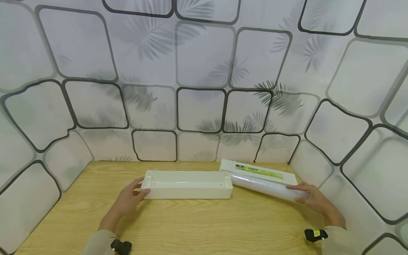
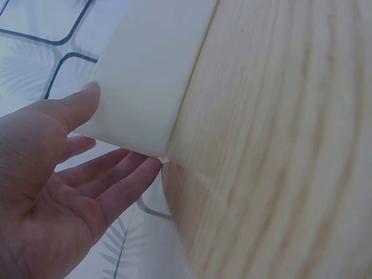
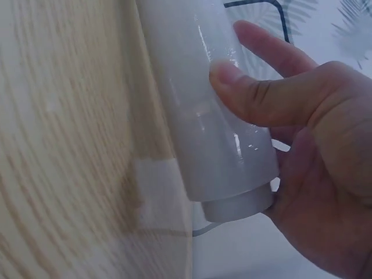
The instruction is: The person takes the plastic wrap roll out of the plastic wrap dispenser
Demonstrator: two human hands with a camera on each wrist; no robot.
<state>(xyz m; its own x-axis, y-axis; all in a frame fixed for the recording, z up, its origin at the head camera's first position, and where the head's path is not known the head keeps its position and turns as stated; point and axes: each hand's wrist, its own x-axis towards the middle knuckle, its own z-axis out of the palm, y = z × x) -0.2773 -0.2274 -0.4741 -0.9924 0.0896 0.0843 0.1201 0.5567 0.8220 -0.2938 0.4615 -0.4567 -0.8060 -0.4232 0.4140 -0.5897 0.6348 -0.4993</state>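
Note:
A long white plastic box [image 1: 188,193], open at the top, stands on the table. My left hand [image 1: 129,198] holds its left end, thumb on the front face and fingers around the end; the left wrist view shows the fingertips at the box's [image 2: 151,75] lower corner. To the right lies a roll of plastic wrap [image 1: 264,186], glossy and whitish. My right hand [image 1: 315,200] grips its right end. In the right wrist view the thumb presses on the wrap roll [image 3: 203,128], fingers behind it, and a core tube sticks out at the end.
Behind the wrap roll lies a long white lid-like piece [image 1: 229,165] with a green and yellow label [image 1: 259,171]. The wooden table [image 1: 197,226] meets patterned curtain-like walls [image 1: 200,109] at the back and both sides.

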